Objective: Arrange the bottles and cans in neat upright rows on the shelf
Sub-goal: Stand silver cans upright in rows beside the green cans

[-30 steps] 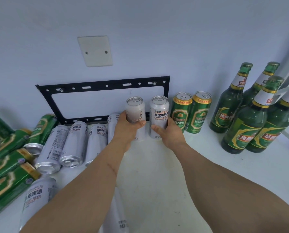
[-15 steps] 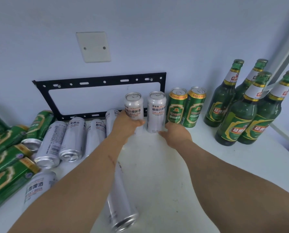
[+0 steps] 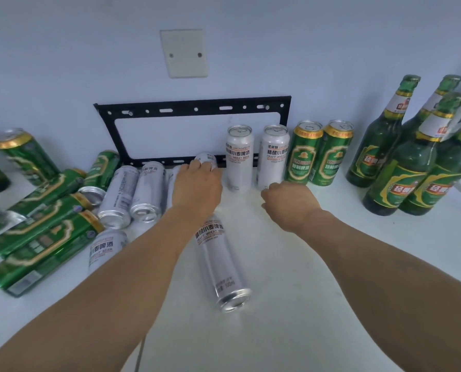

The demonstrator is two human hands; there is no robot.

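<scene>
Left hand (image 3: 197, 183) rests on a lying white can (image 3: 207, 161), fingers curled over it. Right hand (image 3: 288, 201), loosely curled, holds nothing. Two upright white cans (image 3: 256, 159) stand at 12 o'clock, green cans (image 3: 322, 154) and bottles (image 3: 411, 157) toward 2 o'clock.

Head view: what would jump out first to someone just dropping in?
A jumble of toppled green and silver cans crowds the shelf's left. At the wall stand two silver cans and two green cans, with green bottles right. The left hand rests on a lying silver can.
</scene>
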